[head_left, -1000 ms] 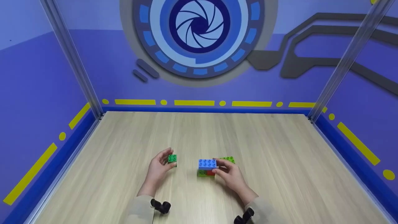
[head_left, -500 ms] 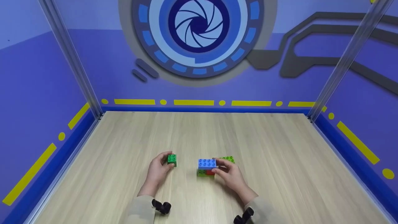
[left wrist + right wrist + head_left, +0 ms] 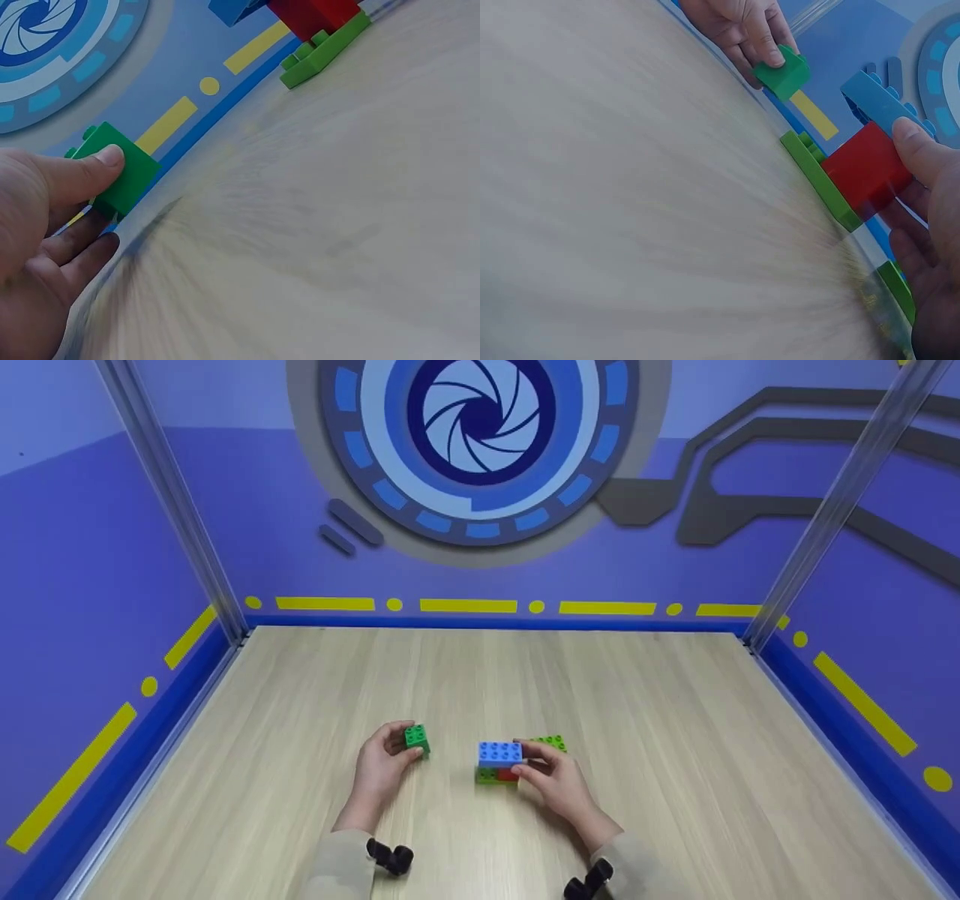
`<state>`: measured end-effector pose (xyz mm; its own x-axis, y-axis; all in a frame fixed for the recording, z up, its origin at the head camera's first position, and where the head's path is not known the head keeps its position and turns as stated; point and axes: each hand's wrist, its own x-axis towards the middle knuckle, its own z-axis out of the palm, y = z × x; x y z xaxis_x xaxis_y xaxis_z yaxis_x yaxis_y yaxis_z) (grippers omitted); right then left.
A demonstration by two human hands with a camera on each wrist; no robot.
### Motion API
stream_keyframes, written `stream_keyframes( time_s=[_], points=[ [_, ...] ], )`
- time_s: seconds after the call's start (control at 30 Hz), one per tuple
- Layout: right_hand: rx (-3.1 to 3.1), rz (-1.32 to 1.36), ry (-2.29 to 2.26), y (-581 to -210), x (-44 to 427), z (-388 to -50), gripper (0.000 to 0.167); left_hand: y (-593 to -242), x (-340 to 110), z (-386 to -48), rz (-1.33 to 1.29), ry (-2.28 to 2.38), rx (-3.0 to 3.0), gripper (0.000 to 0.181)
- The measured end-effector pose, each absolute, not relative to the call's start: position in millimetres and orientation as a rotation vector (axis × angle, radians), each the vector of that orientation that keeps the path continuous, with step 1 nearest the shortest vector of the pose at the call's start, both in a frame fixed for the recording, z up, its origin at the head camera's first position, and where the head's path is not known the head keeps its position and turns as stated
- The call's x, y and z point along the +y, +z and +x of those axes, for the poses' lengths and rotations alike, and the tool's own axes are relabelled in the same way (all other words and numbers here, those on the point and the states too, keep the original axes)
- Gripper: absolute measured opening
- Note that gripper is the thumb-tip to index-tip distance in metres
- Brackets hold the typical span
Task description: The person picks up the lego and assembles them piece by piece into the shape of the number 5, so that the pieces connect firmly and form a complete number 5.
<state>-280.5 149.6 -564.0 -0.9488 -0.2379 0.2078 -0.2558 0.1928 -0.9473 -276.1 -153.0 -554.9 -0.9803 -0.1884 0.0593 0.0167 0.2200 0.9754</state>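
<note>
My left hand (image 3: 381, 765) pinches a small green building brick (image 3: 417, 740), studs up and slightly tilted, between thumb and fingers. In the left wrist view the thumb lies across the face of that green brick (image 3: 127, 172). To its right stands a stack: a light green plate (image 3: 821, 180) at the bottom, a red brick (image 3: 866, 169) on it, and a blue brick (image 3: 500, 754) on top that overhangs to the left. The right hand (image 3: 559, 784) grips the right end of the blue brick, its thumb at the seam with the red one. A gap separates the green brick from the stack.
Behind my right hand lies another light green studded plate (image 3: 553, 742), partly hidden. The wooden table (image 3: 480, 682) is bounded by blue panels with metal posts (image 3: 172, 502) at the back corners.
The green brick has turned and tilted slightly in my left hand, the fingers shifting a little with it. My right hand and the stack have stayed in place.
</note>
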Motion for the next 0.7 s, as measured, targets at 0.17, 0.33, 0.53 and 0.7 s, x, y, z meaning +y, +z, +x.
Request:
stream_keyframes(
  time_s=[0.17,0.33,0.53,0.7],
  points=[
    [-2.428,0.494,1.907,-563.2,149.7,-279.4,0.045,-552.2,-150.5,-276.4,0.176,-1.938,-2.257,0.044],
    [-2.443,0.473,1.905,-563.3,149.4,-278.4,0.046,-549.0,-144.3,-276.2,0.15,-1.999,-2.231,0.048],
    [-2.436,0.48,1.909,-563.9,149.3,-279.6,0.046,-544.2,-134.6,-275.7,0.127,-2.116,-2.164,0.054],
    [-2.419,0.49,1.917,-564.0,149.6,-279.9,0.045,-541.6,-128.5,-274.9,0.08,-2.106,-2.158,0.05]
  ],
)
